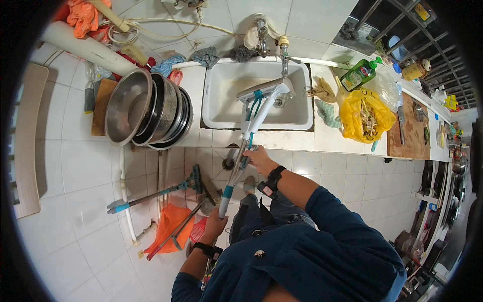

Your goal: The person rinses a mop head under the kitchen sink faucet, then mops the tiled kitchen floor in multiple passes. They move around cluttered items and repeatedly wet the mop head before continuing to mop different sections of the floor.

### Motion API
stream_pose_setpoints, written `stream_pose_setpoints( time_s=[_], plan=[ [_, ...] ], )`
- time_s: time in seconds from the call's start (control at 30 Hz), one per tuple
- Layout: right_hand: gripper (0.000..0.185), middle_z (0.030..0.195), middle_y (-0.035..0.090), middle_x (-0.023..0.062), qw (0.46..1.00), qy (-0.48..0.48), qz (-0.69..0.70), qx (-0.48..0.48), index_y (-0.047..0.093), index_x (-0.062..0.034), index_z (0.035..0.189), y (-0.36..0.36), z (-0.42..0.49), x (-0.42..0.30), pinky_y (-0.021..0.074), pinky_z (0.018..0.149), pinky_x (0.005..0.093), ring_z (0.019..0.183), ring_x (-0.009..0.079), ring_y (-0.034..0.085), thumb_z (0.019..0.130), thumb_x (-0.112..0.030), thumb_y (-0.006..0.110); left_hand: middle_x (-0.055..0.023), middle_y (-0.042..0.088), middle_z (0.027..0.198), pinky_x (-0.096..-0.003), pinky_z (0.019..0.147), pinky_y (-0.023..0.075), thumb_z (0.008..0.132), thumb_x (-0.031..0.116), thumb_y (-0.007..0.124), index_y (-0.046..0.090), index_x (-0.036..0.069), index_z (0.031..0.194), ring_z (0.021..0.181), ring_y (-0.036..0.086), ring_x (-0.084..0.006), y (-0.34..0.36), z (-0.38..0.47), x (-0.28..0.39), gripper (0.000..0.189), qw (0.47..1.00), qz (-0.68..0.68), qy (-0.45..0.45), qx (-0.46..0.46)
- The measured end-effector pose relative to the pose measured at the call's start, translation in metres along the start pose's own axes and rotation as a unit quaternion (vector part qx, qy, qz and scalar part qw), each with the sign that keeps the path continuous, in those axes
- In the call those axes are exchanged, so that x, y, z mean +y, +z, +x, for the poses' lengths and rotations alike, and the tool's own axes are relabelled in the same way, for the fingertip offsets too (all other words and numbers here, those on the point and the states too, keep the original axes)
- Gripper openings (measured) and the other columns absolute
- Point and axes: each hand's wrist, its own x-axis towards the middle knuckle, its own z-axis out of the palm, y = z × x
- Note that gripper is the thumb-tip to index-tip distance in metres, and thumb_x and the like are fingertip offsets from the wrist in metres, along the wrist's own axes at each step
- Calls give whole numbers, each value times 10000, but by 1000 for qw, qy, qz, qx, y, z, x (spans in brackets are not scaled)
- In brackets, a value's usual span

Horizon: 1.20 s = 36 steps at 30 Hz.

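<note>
A squeeze mop (260,117) with a white and teal head slants over the white ceramic sink (209,94), its head under the right-hand tap (285,60). My left hand (215,225) grips the grey end of the mop's pole, below its teal collar. Higher up, my right hand (259,156) is closed around the lever part beside the metal pole, just in front of the counter edge. The mop head hangs within the basin, partly covering the drain (279,101). Whether water is running from the tap I cannot tell.
Metal basins (128,107) stand stacked left of the sink. On the right are a yellow plastic bag (349,117) of scraps, a green soap bottle (357,75), and a wooden cutting board (413,132) with a knife (401,124). Another mop (158,194) leans below the counter at left.
</note>
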Motion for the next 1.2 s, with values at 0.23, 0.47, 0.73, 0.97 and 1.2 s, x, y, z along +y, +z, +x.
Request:
stream_pose_setpoints(
  time_s=[0.23,0.47,0.73,0.97,1.2],
  plan=[
    [334,879,592,70,993,-14,108,-33,433,-57,1037,-26,1,5,519,695,329,779,183,609,746,-10,589,-135,566,742,-345,586,451,761,187,634,455,-4,1019,669,574,-270,-1,4,0,368,987,-142,14,-72],
    [332,962,571,34,964,2,140,-227,439,-93,1080,-31,-11,-7,418,872,408,958,200,549,781,-176,558,-53,536,734,-254,514,420,802,214,633,428,25,1049,577,524,-141,-50,-10,33,372,888,-297,-133,-326],
    [424,956,513,13,986,-9,49,-161,432,-104,1083,22,-15,-29,400,847,420,914,171,489,804,-362,621,-202,575,757,-484,594,458,792,204,617,415,24,1006,701,574,-395,-56,-30,47,344,988,147,-30,42],
    [225,891,545,36,990,53,92,-91,530,-79,964,24,-6,-11,449,705,401,815,184,532,783,-133,653,-186,560,876,-482,624,465,777,168,616,408,44,1039,793,573,-378,-42,-41,35,357,975,202,4,97],
    [267,938,571,68,992,31,67,-104,529,-55,1016,5,-5,4,433,765,384,849,194,547,796,-156,641,-224,590,762,-508,595,446,804,235,583,423,38,999,707,574,-417,-21,-31,25,320,995,96,-40,12]
  ],
)
